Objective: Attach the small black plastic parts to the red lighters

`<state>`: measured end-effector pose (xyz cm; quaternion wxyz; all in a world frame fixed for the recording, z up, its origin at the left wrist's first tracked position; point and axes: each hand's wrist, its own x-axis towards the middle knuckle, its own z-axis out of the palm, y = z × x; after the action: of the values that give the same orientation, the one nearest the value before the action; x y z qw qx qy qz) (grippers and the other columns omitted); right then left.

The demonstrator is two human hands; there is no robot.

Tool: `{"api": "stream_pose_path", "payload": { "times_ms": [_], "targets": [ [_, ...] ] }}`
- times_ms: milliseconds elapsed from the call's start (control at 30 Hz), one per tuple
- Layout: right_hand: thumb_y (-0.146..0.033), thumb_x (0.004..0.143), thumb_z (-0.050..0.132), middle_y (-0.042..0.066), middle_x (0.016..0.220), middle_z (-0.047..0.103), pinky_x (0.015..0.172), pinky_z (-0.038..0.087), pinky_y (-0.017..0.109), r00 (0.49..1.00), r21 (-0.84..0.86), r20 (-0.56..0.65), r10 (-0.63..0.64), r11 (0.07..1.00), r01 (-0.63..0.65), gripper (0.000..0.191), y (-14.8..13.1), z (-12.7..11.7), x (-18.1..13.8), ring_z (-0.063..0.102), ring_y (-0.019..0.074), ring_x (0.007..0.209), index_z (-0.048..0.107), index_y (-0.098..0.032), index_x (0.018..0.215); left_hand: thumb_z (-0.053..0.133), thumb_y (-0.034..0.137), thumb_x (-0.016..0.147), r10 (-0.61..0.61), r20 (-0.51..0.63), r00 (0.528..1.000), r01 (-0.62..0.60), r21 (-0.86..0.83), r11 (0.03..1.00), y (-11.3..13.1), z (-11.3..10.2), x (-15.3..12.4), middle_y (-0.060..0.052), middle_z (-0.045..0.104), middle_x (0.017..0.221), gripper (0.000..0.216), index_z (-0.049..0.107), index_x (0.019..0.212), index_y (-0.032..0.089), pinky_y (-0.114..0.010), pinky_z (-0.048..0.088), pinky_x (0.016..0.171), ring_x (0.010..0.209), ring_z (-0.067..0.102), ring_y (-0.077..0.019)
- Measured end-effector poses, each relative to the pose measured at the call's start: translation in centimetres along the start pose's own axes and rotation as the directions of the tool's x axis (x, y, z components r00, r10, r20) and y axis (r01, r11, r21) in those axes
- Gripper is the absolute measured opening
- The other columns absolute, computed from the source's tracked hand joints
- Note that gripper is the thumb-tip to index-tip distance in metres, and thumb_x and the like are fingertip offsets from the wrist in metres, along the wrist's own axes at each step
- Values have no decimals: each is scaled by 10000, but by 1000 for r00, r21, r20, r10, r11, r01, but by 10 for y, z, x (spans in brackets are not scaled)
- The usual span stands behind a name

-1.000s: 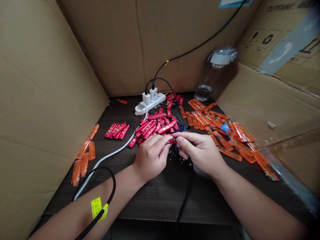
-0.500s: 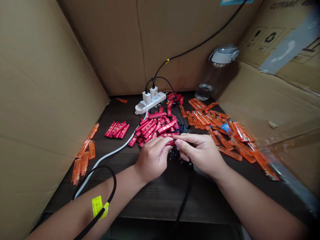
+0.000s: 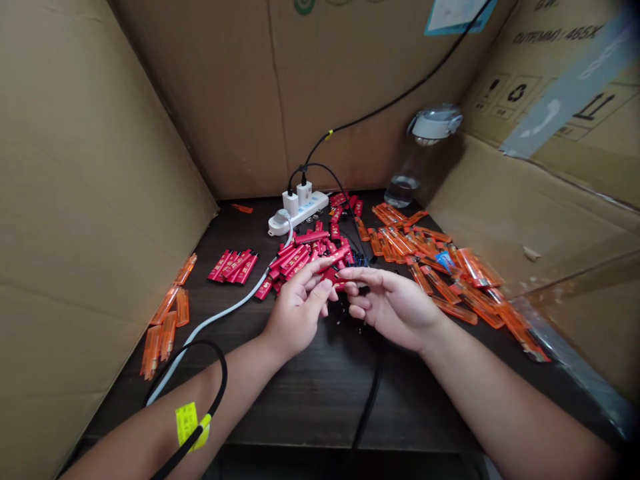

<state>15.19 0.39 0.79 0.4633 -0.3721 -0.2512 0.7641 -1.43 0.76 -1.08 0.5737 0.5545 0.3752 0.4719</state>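
My left hand is closed around a red lighter, with its thumb bent over the near side. My right hand meets it from the right, its fingertips at the lighter's right end and the lower fingers loosely curled. The fingers hide part of the lighter. Just beyond my hands lies a heap of red lighters with gold print. Small dark pieces lie partly covered under my right hand. Left of the heap, several red lighters sit side by side.
Orange translucent lighters spread over the right side; more orange ones lie at the left wall. A power strip and a water bottle stand behind. A white cable and a black cable cross the table. Cardboard walls enclose three sides.
My left hand has turned and opened up slightly around the red lighter, its thumb now showing. My right hand's fingers have loosened from their tight pinch. The view has shifted a little.
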Motion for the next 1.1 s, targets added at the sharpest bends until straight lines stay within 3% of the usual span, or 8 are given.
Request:
{"api": "stream_pose_path", "payload": {
  "times_ms": [133, 200, 433, 633, 867, 1100],
  "targets": [
    [-51, 604, 583, 34, 713, 596, 617, 453, 258, 1000, 16, 18, -4, 1000, 3, 264, 1, -3, 2, 495, 100, 611, 701, -99, 835, 615, 316, 830, -120, 75, 990, 134, -221, 966, 5, -1, 1, 6, 591, 690, 392, 566, 1188, 165, -193, 400, 488, 499, 499, -59],
    [-27, 627, 617, 31, 725, 613, 653, 473, 257, 999, -3, 21, -30, 1000, 30, 258, 2, -2, 1, 525, 96, 625, 684, -96, 866, 627, 300, 818, -157, 116, 981, 185, -290, 939, 8, -1, 0, 2, 599, 687, 360, 575, 1146, 162, -194, 410, 488, 494, 518, -64],
    [-199, 769, 718, 13, 721, 667, 622, 507, 241, 990, -68, 92, -110, 991, 117, 267, 3, 0, -2, 601, 97, 589, 552, -172, 976, 639, 261, 793, -248, 175, 953, 298, -382, 875, 14, 1, -1, -13, 620, 673, 355, 532, 1113, 150, -211, 448, 482, 504, 573, -103],
    [-298, 717, 784, 25, 711, 686, 635, 533, 239, 983, -180, 82, -167, 967, 180, 257, 3, -2, -2, 637, 100, 602, 600, -142, 804, 617, 260, 820, -223, 136, 965, 257, -340, 905, 14, 2, -1, -8, 618, 681, 342, 525, 1129, 146, -208, 444, 502, 496, 553, -89],
    [-304, 712, 785, 40, 763, 714, 629, 535, 270, 940, -415, 26, -340, 852, 320, 353, 7, -7, -1, 649, 122, 621, 716, -173, 1032, 601, 264, 837, -176, 66, 982, 188, -312, 931, 10, 0, 0, 4, 606, 706, 326, 524, 1136, 159, -196, 432, 503, 510, 529, -76],
    [-347, 757, 740, 46, 808, 718, 707, 548, 282, 944, -295, 104, -314, 896, 331, 269, 6, -6, -4, 647, 115, 687, 743, -202, 984, 596, 286, 848, -147, 65, 987, 159, -269, 950, 8, 0, 0, 3, 607, 715, 333, 536, 1153, 167, -192, 415, 507, 513, 525, -70]
  ]
}}
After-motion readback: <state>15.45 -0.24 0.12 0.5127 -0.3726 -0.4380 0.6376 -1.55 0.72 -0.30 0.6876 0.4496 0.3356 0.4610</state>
